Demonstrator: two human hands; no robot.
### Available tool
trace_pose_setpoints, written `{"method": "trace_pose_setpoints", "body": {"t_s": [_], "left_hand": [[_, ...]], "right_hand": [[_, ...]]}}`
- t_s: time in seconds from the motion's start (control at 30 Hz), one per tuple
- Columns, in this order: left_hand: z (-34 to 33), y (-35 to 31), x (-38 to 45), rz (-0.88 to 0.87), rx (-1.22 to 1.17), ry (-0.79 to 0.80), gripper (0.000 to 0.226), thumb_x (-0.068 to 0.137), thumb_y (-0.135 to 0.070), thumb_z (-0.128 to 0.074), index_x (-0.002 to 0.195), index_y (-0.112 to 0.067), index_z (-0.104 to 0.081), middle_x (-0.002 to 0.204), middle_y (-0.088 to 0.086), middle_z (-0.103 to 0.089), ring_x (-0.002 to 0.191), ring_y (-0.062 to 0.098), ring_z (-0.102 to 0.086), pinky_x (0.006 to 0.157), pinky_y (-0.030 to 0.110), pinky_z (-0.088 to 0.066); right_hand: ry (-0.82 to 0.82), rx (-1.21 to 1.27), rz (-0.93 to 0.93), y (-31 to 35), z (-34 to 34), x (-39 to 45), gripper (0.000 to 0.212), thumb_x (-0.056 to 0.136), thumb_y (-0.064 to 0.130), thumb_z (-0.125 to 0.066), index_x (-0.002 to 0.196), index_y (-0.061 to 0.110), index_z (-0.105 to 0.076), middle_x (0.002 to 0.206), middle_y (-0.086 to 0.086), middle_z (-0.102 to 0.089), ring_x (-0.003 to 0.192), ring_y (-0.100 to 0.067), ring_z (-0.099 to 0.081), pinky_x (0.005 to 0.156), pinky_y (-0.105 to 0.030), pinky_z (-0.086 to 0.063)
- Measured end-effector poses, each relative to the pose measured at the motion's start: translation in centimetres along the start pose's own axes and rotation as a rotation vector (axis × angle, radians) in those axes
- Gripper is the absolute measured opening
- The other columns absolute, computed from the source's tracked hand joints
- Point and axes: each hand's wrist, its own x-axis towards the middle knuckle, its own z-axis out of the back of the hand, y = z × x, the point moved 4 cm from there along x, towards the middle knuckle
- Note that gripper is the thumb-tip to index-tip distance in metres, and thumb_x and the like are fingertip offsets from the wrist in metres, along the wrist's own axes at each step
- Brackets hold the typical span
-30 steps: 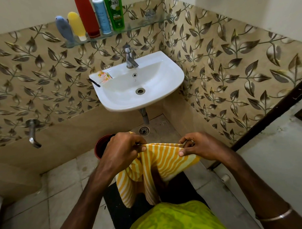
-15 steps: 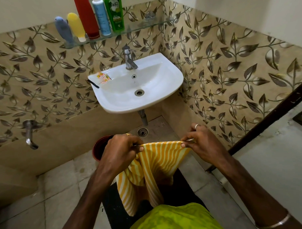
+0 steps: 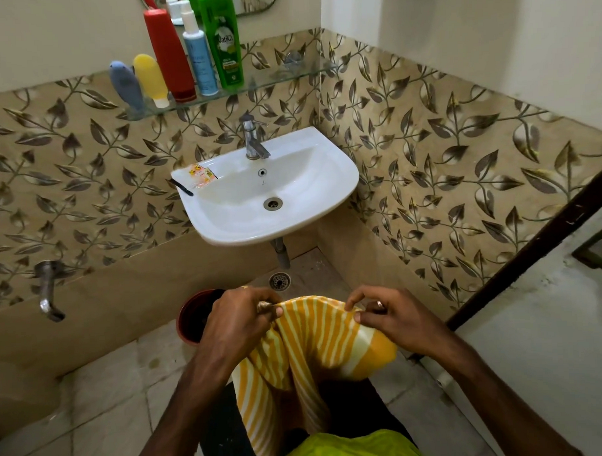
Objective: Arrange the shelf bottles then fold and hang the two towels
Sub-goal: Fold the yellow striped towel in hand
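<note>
Yellow-and-white striped towel (image 3: pixel 317 333): held up in front of the body, below the sink (image 3: pixel 339 178), top edge stretched between both hands, the rest hanging in loose folds toward the floor.
Left hand (image 3: pixel 238 318): fingers curled, pinching the towel's left top corner.
Right hand (image 3: pixel 395 320): thumb and forefinger pinch the right end of the top edge; other fingers lifted.
Bottles: five stand in a row on the glass shelf (image 3: pixel 287 76); blue tube (image 3: pixel 126 84), yellow tube (image 3: pixel 150 79), red bottle (image 3: pixel 169 55), spray bottle (image 3: pixel 198 54), green bottle (image 3: pixel 222 39). Looks already arranged.
Step in hand (judgement): folding this towel; fold not yet square.
Doing it well: keep both pinches at the true corners, pull the top edge taut and level, let the hanging cloth drop straight so twists fall out, then bring corner to corner and match the stripes before creasing.
Risk: bunched cloth under the left hand may trap a twist; shake it out first.
Second towel: a bright green cloth (image 3: pixel 348 448) lies at the bottom edge; cannot tell if it is a towel.
Hanging place: no rail in view.
</note>
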Motion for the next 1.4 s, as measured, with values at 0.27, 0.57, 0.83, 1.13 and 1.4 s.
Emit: {"method": "trace_pose_setpoints", "body": {"t_s": [0.27,0.57,0.83,1.13,1.4], "left_hand": [[-0.8,3.8,1.0,0.251,0.264,-0.09,0.077,0.071,-0.089,-0.045,0.111,-0.026,-0.062,0.102,0.005,-0.068,0.094,0.027,-0.066,0.075,0.04,-0.056],[1.1,5.3,1.1,0.363,-0.092,-0.156,0.083,0.051,-0.101,-0.046,0.079,-0.026,-0.065,0.075,-0.006,-0.069,0.075,0.017,-0.066,0.073,0.041,-0.058],[-0.2,1.9,0.3,0.402,-1.086,0.134,0.049,0.061,-0.024,-0.091,0.103,-0.012,-0.069,0.097,0.014,-0.073,0.083,0.025,-0.07,0.077,0.041,-0.056],[1.5,-1.4,-1.6,0.261,-1.202,0.043,0.026,0.078,0.0,-0.074,0.104,-0.002,-0.072,0.085,0.011,-0.073,0.061,0.011,-0.068,0.049,0.02,-0.05],[1.6,-2.1,-2.8,0.089,-1.147,-0.214,0.028,0.08,-0.009,-0.073,0.106,-0.001,-0.075,0.078,0.009,-0.074,0.054,0.005,-0.063,0.047,0.013,-0.044]], "right_hand": [[0.089,0.281,-0.026,1.5,-1.1,-0.1,0.017,0.094,0.007,-0.068,0.1,0.017,-0.08,0.098,0.005,-0.078,0.086,0.001,-0.069,0.072,-0.013,-0.047],[0.131,0.242,-0.006,2.0,-2.2,0.2,0.026,0.087,0.0,-0.073,0.104,0.02,-0.078,0.106,-0.001,-0.077,0.101,-0.015,-0.074,0.09,-0.04,-0.061],[-0.019,-0.014,0.269,5.3,-3.2,2.0,0.017,0.078,0.035,-0.08,0.087,0.022,-0.076,0.096,0.012,-0.066,0.094,-0.011,-0.065,0.082,-0.038,-0.054],[-0.104,0.225,0.283,7.1,-4.1,4.0,0.004,0.086,0.021,-0.078,0.088,0.021,-0.074,0.08,0.007,-0.072,0.071,-0.008,-0.064,0.062,-0.029,-0.053],[-0.181,0.279,0.284,7.8,-3.8,4.8,0.009,0.087,0.022,-0.079,0.084,0.018,-0.071,0.076,0.0,-0.07,0.066,-0.007,-0.062,0.057,-0.03,-0.051]]}}
